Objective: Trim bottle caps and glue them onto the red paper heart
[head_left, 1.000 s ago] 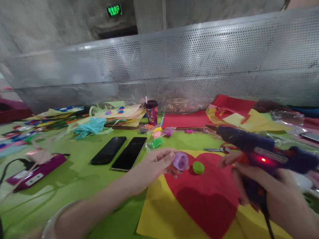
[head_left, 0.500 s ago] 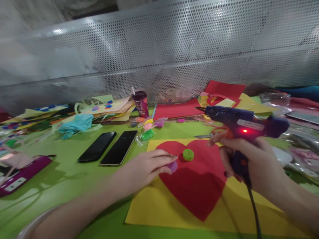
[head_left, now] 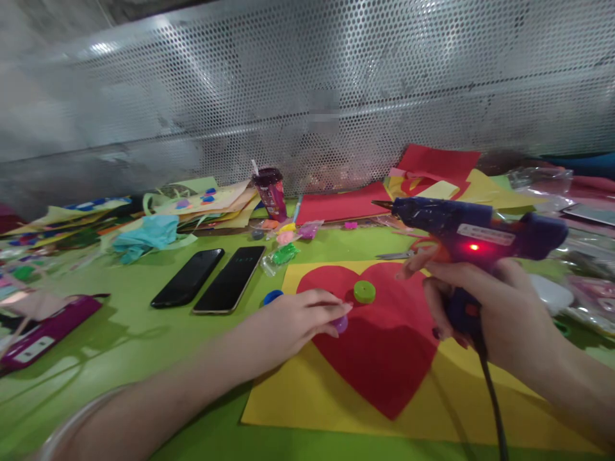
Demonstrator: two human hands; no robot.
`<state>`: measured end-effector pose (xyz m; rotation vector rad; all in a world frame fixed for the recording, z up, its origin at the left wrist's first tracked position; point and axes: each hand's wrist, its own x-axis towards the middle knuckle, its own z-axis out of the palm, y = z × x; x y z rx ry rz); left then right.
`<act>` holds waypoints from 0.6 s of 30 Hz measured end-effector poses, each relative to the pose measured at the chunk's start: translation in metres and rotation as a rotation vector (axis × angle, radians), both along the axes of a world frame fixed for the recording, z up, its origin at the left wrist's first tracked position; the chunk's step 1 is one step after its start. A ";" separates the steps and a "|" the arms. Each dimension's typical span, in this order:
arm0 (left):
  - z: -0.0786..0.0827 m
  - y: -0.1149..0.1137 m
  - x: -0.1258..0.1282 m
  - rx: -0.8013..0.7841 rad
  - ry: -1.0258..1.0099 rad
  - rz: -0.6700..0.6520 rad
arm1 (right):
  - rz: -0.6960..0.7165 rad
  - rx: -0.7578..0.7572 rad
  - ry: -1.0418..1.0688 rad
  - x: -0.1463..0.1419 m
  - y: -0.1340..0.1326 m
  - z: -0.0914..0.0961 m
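Note:
A red paper heart (head_left: 384,378) lies on a yellow sheet (head_left: 283,403). On its upper middle sits a green bottle cap (head_left: 364,292). My left hand (head_left: 310,317) is closed with its fingertips on a purple cap (head_left: 341,324) at the heart's left half; the fingers partly cover it. In my right hand (head_left: 480,307), a dark blue glue gun (head_left: 446,221) is gripped by its handle, its red light on and its nozzle pointing left above the table. A blue cap (head_left: 273,296) shows behind my left hand.
Two black phones (head_left: 230,282) lie to the left. A purple power strip (head_left: 52,333) is at far left, and a cup with a straw (head_left: 270,194) stands at the back. Scissors (head_left: 394,255) lie behind the heart. Coloured paper (head_left: 346,203) and plastic bags line the back and right.
My left hand has shifted slightly right across the heart with the purple cap, uncovering the blue cap. My right hand keeps the glue gun in nearly the same place.

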<state>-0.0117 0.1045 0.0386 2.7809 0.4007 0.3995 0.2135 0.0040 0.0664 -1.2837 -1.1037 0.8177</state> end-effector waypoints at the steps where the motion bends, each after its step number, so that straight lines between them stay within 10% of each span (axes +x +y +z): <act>1: -0.001 0.000 0.000 -0.004 -0.002 0.000 | 0.000 -0.004 0.001 0.000 0.000 0.000; 18: -0.005 0.001 0.001 -0.130 -0.038 -0.001 | 0.012 -0.026 -0.048 0.000 -0.002 -0.001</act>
